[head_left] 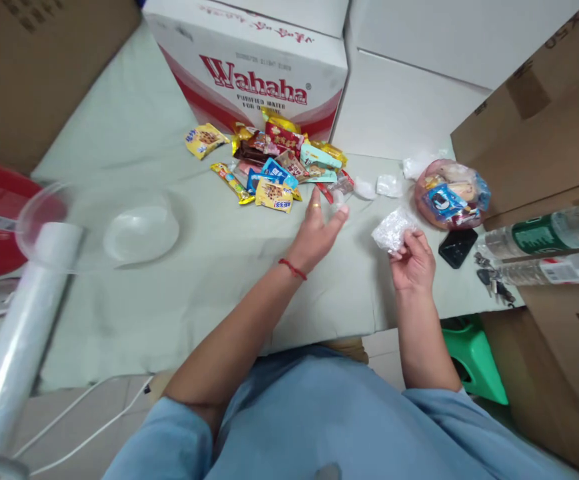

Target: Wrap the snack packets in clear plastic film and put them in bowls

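My right hand (413,261) pinches a crumpled, shiny clear plastic wrap bundle (394,230) above the table; what it wraps cannot be made out. With thumb and index finger spread apart, my left hand (318,230) hovers at the right front edge of a heap of wrapped snacks. A red and clear snack packet (340,185) lies just beyond its fingertips. The heap includes a yellow cookie packet (274,195), a blue packet (280,172), a maroon packet (283,140) and a mint-green packet (319,159). Small whitish wrapped bundles (389,186) rest to the right.
A plastic bag of snacks (449,193), a black phone (458,248), keys (494,283) and water bottles (544,233) lie at the right. On the left are a clear plastic bowl (142,233) and a plastic film roll (29,333). A Wahaha box (264,73) stands behind.
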`<state>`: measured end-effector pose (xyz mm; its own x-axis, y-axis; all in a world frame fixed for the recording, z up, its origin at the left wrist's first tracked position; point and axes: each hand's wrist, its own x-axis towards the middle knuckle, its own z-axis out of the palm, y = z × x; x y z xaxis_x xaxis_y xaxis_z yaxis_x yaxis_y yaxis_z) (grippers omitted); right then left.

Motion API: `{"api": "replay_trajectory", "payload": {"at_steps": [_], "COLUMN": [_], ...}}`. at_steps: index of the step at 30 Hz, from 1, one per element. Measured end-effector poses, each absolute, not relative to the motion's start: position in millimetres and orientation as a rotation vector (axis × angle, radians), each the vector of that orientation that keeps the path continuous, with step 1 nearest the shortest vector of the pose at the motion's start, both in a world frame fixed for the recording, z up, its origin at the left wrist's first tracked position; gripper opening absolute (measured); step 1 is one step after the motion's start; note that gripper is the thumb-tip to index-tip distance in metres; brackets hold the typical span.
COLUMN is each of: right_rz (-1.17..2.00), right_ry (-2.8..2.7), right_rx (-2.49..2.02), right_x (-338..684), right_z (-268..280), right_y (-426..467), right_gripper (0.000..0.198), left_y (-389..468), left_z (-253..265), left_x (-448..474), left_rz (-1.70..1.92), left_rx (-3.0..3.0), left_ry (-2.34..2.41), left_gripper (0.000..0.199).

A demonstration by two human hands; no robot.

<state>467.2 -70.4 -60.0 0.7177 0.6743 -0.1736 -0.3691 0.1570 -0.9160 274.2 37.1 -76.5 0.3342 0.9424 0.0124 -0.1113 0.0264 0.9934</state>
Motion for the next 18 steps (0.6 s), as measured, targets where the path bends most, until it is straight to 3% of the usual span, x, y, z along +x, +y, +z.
{"api": "replay_trajectory", "payload": {"at_steps": [2,7,18], "right_rz": [0.760,0.793,0.749], "right_ry": [-0.257,-0.426,-1.311], "right_rx": [-1.246,-1.392,-1.553], "right_x": [467.3,436.6,348.7], "right_z": [-60.5,-69.8,-83.8], "right_y": [-78.9,-80.8,-82.3], "right_gripper": [0.054,0.047,0.013], "left_y": [27.1,-23.7,-40.9], "left_z": [-67.7,-66.3,-90.2], "left_x": [275.5,256.7,216.9], "left_rz": [1.069,1.029,1.081], "left_rx": [1.558,1.789,1.263], "left_ry": [0.858,0.671,1.106], "left_gripper": [0.063,0.016,0.019]}}
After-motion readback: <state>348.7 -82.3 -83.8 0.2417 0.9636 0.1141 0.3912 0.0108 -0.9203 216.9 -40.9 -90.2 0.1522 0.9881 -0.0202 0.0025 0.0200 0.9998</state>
